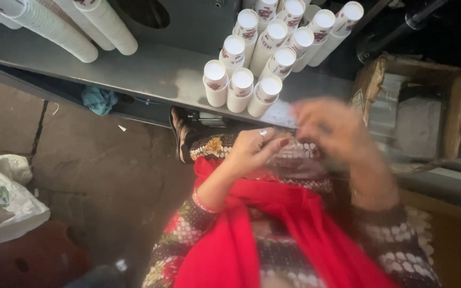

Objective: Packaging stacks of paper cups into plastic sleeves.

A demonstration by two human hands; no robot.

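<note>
Roughly, item by item:

1. L hand [252, 149]: over the lap, just below the worktop's [150, 72] near edge. Fingers curled shut, pinching a thin clear plastic wrap [294, 154]. Ring on one finger, dark red nails.
2. R hand [333, 128]: motion-blurred, just beside the L hand, over the same wrap. Fingers look bent, but can't tell if gripping or loose.
3. Wrap: between the two hands, above the lap, close to the worktop's near edge. Shape unclear, partly blurred.
4. Cups [252, 69]: white paper, w/ red print, in nested stacks lying tilted on the grey worktop, open ends toward the camera. Cluster runs from the near edge up to the far R corner. Nearest three stacks sit just above the hands, not touching them.
5. More cup stacks [76, 26]: far L corner of worktop, well apart from the hands.
6. Clothing: patterned sleeves, red scarf [262, 229] down the front.
7. Foot in sandal [180, 130]: on the floor under the worktop edge.
8. Cardboard box [417, 106]: R of worktop, open.
9. White bag [1, 197]: on floor, far L.
10. Blue cloth [98, 98]: under worktop's L part.
</note>
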